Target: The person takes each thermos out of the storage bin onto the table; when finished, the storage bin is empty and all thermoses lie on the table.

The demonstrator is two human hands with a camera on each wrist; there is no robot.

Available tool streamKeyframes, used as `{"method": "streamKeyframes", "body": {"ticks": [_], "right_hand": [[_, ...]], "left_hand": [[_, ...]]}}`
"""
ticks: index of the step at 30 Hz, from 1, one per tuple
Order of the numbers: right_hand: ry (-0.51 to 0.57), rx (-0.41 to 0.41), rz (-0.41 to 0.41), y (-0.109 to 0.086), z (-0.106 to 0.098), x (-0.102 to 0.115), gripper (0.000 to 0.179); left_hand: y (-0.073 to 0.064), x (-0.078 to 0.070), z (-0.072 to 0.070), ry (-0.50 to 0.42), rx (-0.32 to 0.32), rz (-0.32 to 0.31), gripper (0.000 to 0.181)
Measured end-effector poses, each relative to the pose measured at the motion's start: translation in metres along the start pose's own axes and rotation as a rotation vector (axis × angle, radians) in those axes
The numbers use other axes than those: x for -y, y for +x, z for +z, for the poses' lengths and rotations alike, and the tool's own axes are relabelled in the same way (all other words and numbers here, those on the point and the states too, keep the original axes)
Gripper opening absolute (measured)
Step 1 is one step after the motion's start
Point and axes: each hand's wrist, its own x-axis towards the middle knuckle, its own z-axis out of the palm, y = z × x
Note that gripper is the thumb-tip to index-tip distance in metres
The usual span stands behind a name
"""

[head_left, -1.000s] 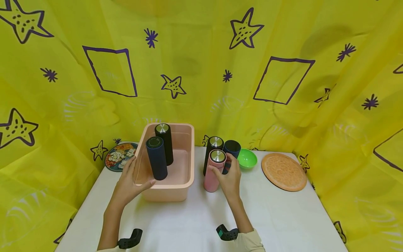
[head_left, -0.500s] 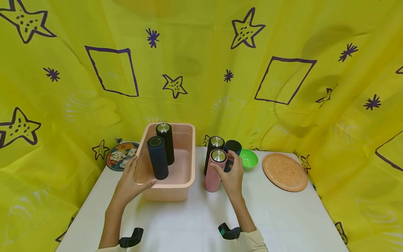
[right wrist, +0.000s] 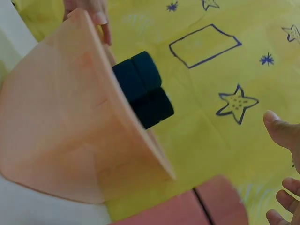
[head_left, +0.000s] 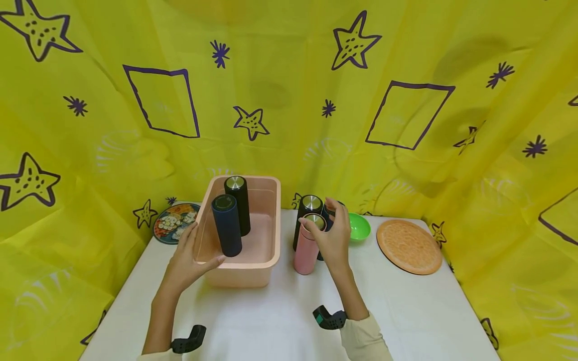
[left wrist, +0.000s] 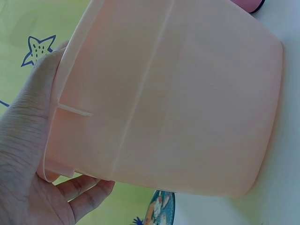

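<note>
My left hand (head_left: 182, 268) holds the near left corner of a peach plastic bin (head_left: 244, 277), its thumb over the rim in the left wrist view. Inside the bin stand a navy bottle (head_left: 228, 228) and a black bottle with a silver-topped lid (head_left: 243, 210). My right hand (head_left: 336, 243) is at the top of a pink bottle (head_left: 306, 256) standing right of the bin. In the right wrist view its spread thumb (right wrist: 281, 129) and fingers are apart from the pink bottle (right wrist: 183, 211). Behind are another black bottle (head_left: 301, 220) and a dark blue cylinder (head_left: 327, 212), partly hidden by my hand.
A green bowl (head_left: 359, 228) sits behind my right hand. Farther right lies a round orange-brown board (head_left: 408, 246). Left of the bin is a patterned round plate (head_left: 170, 223), partly covered. A yellow curtain (head_left: 289, 150) borders the white table (head_left: 280, 321).
My right hand has risen and shifted slightly right, its fingers now above the pink bottle's lid. The pink bottle stays in place. My left hand remains on the bin.
</note>
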Motion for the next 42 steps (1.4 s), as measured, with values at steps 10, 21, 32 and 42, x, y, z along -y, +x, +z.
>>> {"method": "streamKeyframes", "body": {"ticks": [10, 21, 32, 42], "right_hand": [[0.047, 0.071, -0.164, 0.033, 0.023, 0.039, 0.076], [0.136, 0.261, -0.114, 0.041, 0.062, 0.056, 0.067], [0.286, 0.518, 0.074, 0.036, 0.097, 0.055, 0.06], [0.307, 0.648, 0.15, 0.027, 0.13, 0.04, 0.061]], "left_hand": [[0.0, -0.001, -0.002, 0.003, 0.003, 0.004, 0.116], [0.0, 0.002, 0.002, -0.015, -0.012, 0.01, 0.116], [-0.001, 0.003, 0.001, -0.018, -0.022, 0.024, 0.114], [-0.001, 0.003, 0.001, -0.008, -0.03, 0.042, 0.112]]}}
